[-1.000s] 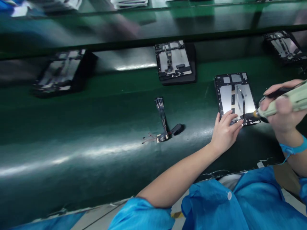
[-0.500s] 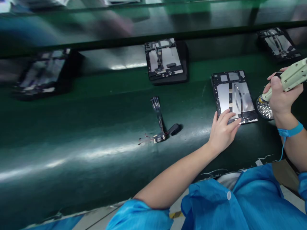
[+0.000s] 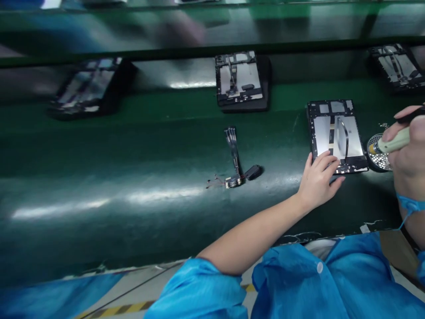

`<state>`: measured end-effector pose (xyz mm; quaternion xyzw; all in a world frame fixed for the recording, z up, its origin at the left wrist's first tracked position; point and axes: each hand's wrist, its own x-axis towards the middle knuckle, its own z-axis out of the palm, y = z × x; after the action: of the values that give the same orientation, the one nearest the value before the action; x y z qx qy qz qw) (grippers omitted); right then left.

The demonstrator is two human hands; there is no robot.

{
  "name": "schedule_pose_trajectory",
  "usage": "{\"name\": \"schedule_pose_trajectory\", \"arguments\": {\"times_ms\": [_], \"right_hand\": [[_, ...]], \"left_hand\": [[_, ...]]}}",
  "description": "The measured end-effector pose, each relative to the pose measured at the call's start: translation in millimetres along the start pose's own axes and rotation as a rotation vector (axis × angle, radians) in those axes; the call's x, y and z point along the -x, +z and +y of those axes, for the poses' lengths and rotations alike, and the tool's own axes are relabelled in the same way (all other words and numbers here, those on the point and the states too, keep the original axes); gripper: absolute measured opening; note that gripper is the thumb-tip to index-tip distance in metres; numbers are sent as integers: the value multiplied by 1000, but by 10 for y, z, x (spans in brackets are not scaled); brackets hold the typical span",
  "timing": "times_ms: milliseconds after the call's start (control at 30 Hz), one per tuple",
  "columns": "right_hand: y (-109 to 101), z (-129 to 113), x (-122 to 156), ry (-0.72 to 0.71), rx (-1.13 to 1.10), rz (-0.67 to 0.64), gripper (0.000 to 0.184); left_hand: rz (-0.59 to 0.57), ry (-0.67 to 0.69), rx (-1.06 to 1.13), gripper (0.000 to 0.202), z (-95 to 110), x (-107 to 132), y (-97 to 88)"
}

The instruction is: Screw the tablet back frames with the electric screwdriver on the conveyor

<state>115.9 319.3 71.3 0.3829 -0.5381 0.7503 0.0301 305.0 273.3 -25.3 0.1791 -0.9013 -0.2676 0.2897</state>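
An opened tablet back [image 3: 335, 135] with a silver plate and a flex cable lies on the green belt [image 3: 133, 146] at the right. My left hand [image 3: 318, 179] rests on its near left corner, fingers spread flat. My right hand [image 3: 410, 150] at the right edge grips a pale electric screwdriver [image 3: 392, 142]. Its tip points into a small round dish of screws [image 3: 378, 153] just right of the tablet.
A loose flex cable with a small board and a black part [image 3: 237, 164] lies mid-belt. Three more opened tablets sit farther back: [image 3: 239, 82], blurred at the left [image 3: 88, 86], and far right [image 3: 396, 66]. Blue sleeves fill the bottom.
The screwdriver left the tablet's near edge, swung right to the screw dish and now dips into it. My left hand has stayed on the tablet's corner.
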Motion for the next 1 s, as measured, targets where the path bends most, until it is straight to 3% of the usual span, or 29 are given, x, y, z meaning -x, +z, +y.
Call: {"name": "schedule_pose_trajectory", "arguments": {"times_ms": [133, 267, 800, 1000], "right_hand": [[118, -243, 313, 10, -109, -299, 25], [147, -224, 478, 45, -172, -476, 32], [176, -183, 522, 76, -193, -522, 27], [167, -134, 578, 90, -172, -501, 32]], "left_hand": [[-17, -11, 9, 34, 1, -9, 5], [-19, -18, 16, 37, 10, -10, 4], [-66, -48, 6, 31, 36, -36, -25], [-97, -19, -92, 27, 52, 3, -36]]}}
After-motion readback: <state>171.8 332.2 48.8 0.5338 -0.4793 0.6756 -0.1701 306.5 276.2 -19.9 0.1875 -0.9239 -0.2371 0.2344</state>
